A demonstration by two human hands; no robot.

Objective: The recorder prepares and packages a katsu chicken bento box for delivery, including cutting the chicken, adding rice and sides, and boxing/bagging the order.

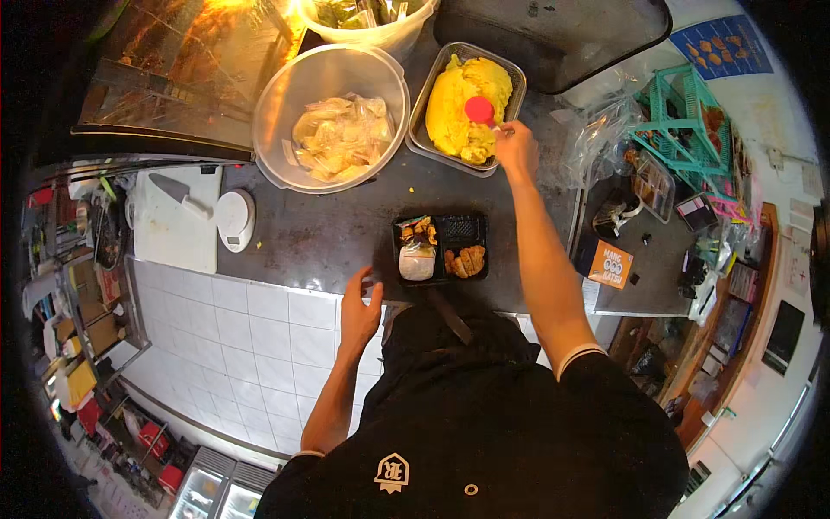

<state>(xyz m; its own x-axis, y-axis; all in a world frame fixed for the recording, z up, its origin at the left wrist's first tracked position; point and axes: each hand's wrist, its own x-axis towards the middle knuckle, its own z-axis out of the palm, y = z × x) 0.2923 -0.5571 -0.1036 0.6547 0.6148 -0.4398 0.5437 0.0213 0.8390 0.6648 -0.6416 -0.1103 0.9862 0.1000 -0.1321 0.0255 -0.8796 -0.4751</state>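
My right hand (517, 150) is closed on the handle of a red scoop (480, 110), whose round head lies over a mound of yellow food (452, 97) in a rectangular metal tray (517, 71). Below it on the dark counter sits a black compartment food box (441, 248). Its left side holds fried pieces and a clear-wrapped pack (416, 261); sliced breaded meat (465, 261) fills the lower right compartment, and the upper right one shows its bare ribbed bottom. My left hand (361, 308) is at the counter's front edge, left of the box, fingers apart, holding nothing.
A large plastic tub (264, 130) with small clear bags stands left of the tray, another tub (389, 32) behind it. Farther left are a knife (174, 191) on a white cutting board (178, 240) and a kitchen scale (235, 217). Teal baskets (681, 123) and an orange box (609, 265) are at right.
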